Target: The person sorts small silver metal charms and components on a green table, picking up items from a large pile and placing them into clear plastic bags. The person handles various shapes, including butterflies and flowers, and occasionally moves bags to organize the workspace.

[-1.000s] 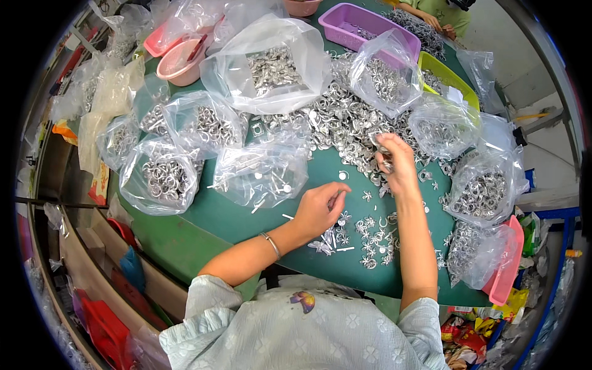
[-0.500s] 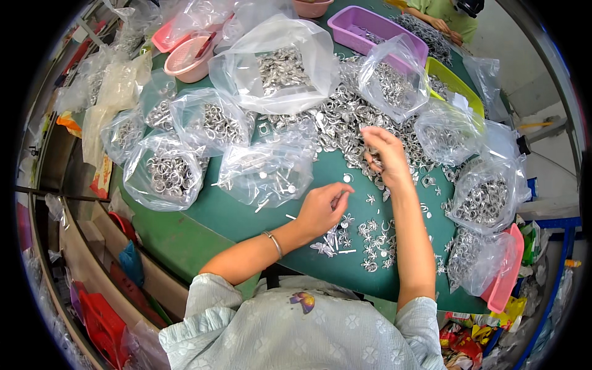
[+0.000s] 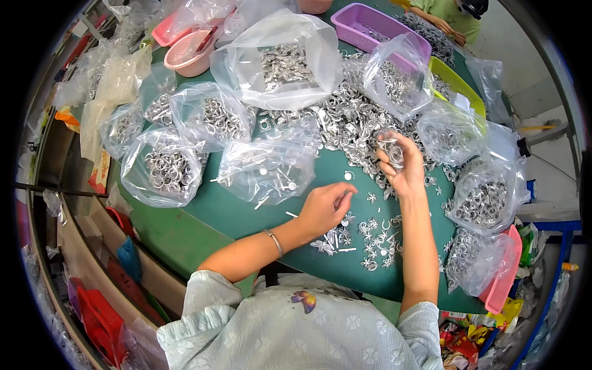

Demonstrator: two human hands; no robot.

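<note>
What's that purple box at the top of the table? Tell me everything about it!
The purple box is a shallow rectangular tray that looks like plastic, with a thick rolled rim. It sits level at the far edge of the green table, turned at a slant. A few small silvery metal bits lie inside. A clear bag of metal pieces leans over its near side, hiding part of it.

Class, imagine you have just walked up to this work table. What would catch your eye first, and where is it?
First, the heap of small silvery metal parts spread across the middle of the green table, ringed by clear plastic bags stuffed with more. Next, the right hand raised over the heap with a cluster of parts in its fingers, while the left hand rests by small star-shaped pieces near the front edge. A purple tray sits at the far side.
</note>
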